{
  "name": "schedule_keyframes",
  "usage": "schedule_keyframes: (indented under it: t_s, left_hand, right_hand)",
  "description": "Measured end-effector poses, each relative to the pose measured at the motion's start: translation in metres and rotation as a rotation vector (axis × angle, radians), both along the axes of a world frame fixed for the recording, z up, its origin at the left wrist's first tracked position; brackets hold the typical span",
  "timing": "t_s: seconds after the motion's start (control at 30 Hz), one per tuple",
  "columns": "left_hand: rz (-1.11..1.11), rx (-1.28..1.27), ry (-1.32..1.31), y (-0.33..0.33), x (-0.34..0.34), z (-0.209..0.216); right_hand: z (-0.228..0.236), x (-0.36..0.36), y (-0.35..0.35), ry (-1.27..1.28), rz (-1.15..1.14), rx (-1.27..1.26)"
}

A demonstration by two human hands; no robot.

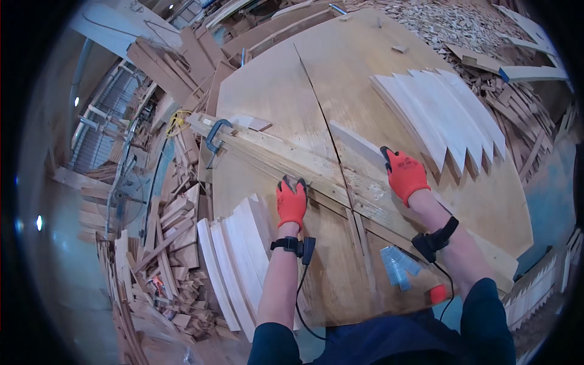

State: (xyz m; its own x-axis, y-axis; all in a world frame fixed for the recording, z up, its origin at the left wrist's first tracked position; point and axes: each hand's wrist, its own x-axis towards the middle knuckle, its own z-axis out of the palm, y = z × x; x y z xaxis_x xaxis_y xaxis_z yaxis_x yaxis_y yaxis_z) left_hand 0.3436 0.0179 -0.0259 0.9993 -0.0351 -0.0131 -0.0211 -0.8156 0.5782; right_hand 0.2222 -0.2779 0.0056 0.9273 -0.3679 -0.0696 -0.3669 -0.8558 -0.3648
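My right hand [407, 175], in a red glove with dark fingertips, is closed around the near right end of a pale wooden strip [354, 141]. The strip slants along the far side of a long clamped plank [274, 152]. At the plank's near edge my left hand [292, 204], gloved the same way, rests with its fingers apart and holds nothing I can see. A blue C-clamp [214, 135] grips the plank's far left end. Beneath everything lies a large plywood tabletop [261, 91] with a dark seam across it.
Several pale strips with pointed ends [438, 115] lie in a row at the right. Another row of pale strips [237, 255] is at the near left. Clear plastic pieces [398, 266] and a red object [437, 294] sit near me. Wood offcuts [176, 292] pile up beyond the left edge.
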Motion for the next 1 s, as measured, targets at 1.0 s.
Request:
schedule_keyframes:
  t_s: [1.0]
  left_hand:
    - [0.105, 0.384, -0.267, 0.045, 0.007, -0.092]
  right_hand:
    - [-0.089, 0.026, 0.041, -0.192, -0.130, -0.007]
